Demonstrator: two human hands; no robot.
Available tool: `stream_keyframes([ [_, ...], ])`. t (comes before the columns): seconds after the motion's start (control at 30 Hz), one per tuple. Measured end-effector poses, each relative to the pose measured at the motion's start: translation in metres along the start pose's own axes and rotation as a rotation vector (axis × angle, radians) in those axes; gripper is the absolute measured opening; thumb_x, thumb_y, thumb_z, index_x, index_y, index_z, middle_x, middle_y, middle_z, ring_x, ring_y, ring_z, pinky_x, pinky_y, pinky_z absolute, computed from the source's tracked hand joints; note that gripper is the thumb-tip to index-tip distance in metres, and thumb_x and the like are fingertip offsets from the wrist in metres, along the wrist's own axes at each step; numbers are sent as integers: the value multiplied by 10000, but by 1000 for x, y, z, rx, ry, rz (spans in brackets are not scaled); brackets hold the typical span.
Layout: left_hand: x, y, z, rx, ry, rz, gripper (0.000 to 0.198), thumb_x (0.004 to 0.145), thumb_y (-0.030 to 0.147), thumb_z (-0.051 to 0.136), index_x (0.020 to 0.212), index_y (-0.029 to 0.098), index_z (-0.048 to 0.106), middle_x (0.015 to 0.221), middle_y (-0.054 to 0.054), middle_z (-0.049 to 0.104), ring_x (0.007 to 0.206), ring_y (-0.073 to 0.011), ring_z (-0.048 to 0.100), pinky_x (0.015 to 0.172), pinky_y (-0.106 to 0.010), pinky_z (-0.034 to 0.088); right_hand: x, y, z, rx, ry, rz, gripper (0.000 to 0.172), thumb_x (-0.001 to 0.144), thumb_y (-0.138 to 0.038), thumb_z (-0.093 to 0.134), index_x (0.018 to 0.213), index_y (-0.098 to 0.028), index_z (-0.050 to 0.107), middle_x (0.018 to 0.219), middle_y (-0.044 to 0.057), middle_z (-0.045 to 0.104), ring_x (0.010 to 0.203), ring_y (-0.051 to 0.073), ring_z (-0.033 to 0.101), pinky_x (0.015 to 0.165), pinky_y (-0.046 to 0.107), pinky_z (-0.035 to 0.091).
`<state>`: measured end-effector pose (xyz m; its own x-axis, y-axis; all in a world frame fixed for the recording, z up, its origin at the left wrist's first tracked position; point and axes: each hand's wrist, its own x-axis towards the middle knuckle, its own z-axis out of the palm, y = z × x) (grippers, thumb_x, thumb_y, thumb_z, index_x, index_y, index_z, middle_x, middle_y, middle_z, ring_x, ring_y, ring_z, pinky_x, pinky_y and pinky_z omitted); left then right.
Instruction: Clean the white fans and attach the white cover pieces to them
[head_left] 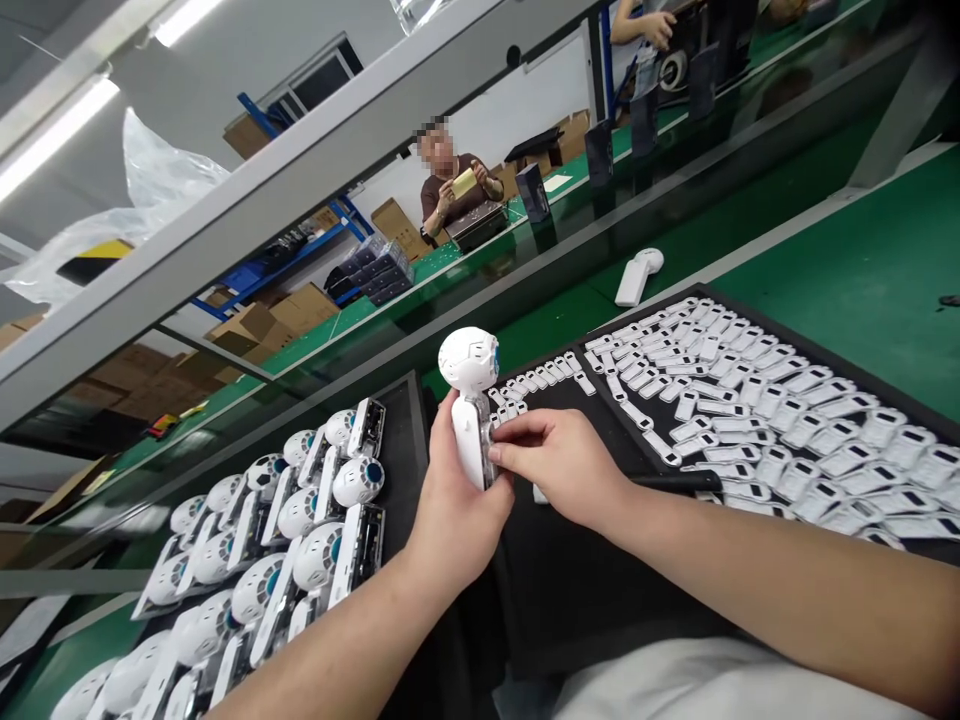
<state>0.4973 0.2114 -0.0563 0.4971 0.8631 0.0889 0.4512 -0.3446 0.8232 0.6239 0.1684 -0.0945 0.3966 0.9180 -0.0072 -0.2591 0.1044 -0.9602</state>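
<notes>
My left hand (454,505) is wrapped round the handle of a white handheld fan (469,375) with a round head, held upright above a black tray. My right hand (559,462) pinches at the side of the fan's handle, fingers pressed together on a small part I cannot make out. Rows of small white cover pieces (757,400) lie on the black mat (862,360) to the right. Several more white fans (300,520) lie in rows to the left.
A single white fan (639,272) lies on the green belt (862,260) behind the mat. A metal shelf rail (300,190) crosses overhead. Across the line a person (454,185) sits holding a yellowish item; another person's hand (656,25) shows at top right. Cardboard boxes (262,320) stand behind.
</notes>
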Motion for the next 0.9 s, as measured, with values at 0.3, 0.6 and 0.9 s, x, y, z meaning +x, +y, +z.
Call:
stream_keyframes([
  [0.3,18,3,-9,-636,-10,-217,774,553,56,650,1281,255,476,843,29,557,733,-144,550,626,-248,453,-23,92,-93,-1313,-210,-317,387,718,-287,758,1057,-182,606,981,120,656,930,328,632,805,454,501],
  [0.6,22,7,-18,-836,-30,-212,592,561,70,665,1112,226,513,933,0,555,738,-141,564,599,-269,483,-20,56,-113,-1237,-119,-498,231,969,-289,409,924,-225,626,817,64,679,683,230,655,578,342,443],
  [0.9,10,19,-10,-901,-98,-175,570,561,49,655,1089,216,518,861,-2,602,701,-142,586,596,-247,475,-37,20,-50,-810,-84,-538,215,972,-282,372,764,-275,427,577,0,550,449,183,526,445,318,316],
])
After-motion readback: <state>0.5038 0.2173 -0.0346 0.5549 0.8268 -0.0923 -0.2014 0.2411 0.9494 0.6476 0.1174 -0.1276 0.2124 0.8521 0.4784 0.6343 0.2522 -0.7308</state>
